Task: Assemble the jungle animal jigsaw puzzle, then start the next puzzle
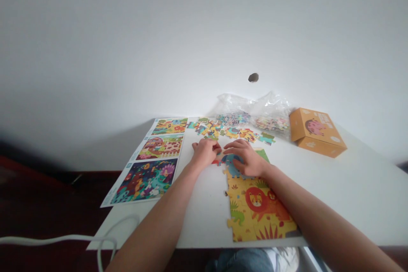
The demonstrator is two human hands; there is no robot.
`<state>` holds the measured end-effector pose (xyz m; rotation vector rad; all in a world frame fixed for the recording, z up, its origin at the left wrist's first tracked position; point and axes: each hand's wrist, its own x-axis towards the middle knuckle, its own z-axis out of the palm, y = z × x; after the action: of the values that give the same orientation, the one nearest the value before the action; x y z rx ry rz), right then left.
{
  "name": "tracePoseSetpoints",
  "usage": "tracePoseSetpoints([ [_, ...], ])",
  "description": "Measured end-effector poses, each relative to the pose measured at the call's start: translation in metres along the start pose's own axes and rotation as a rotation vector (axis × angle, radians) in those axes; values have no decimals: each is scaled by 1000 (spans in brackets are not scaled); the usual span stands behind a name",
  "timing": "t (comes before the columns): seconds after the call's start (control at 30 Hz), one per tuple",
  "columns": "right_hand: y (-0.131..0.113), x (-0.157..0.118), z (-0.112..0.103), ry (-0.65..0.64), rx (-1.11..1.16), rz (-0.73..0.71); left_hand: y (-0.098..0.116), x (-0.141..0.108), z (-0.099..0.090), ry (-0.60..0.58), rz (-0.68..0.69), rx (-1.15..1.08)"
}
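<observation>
White wall [204, 42] behind white desk [366, 195], dark red floor [38, 208] at lower L. Near desk edge, partly built jigsaw puzzle [258, 208] w/ lion scene, blue elephant section [231, 165] at top, just under right hand [247, 159]. Left hand [204, 154] close beside, above small red piece [216, 162]. Fingers [216, 148] of both hands loosely curled, neither clenched nor spread (can't tell if pinching anything). Bare forearms [153, 221] in from bottom. Farther back, loose puzzle pieces [223, 129], two clear plastic bags [255, 108] w/ more pieces, orange box [317, 132] at R. Three printed picture sheets [146, 174] along L side of desk. White cable [63, 239] at lower L.
</observation>
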<state>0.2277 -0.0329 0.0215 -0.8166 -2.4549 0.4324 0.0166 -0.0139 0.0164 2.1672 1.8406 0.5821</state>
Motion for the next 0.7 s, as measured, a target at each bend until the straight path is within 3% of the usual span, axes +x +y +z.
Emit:
tracePoseSetpoints([
  [0.1, -3, 1, -2, 39, 21, -13, 1, 0, 0, -7, -3, -2],
  [0.27, -2, 0, -2, -97, -5, -18, 2, 0, 1, -11, -8, -12],
  [0.4, -1, -1, -1, -60, -18, 6, 1, 0, 1, 6, 8, -15],
  [0.53, -1, -1, -1, -105, -4, -11, 1, -1, 2, 2, 24, -7],
  [0.63, 1, -1, 1, -137, -3, 2, 0, -1, 3, 65, -2, 27],
  [0.7, 3, -2, 1, -174, -6, 28, -2, -1, 3, 149, -95, 73],
])
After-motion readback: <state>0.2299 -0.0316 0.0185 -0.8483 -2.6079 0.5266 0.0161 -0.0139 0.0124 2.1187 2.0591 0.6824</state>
